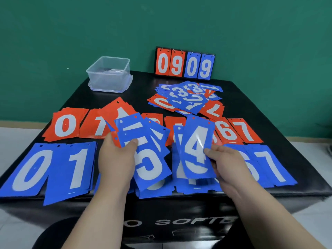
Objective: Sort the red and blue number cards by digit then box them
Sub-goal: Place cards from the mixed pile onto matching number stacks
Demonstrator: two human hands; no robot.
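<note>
The flip scoreboard [185, 64] stands at the back of the black surface [251, 105]. Just in front of it lies a loose heap of mixed cards [188, 99]. Off to its left sits the clear plastic box [109, 74]. Well in front of it run a row of red piles [66, 126] and, nearer the person, a row of blue piles [53, 169]. Above these rows the left hand [115, 159] has its fingers closed on a fan of cards topped by a blue 5 [149, 159]. The right hand [226, 162] pinches a blue 4 [195, 146].
</note>
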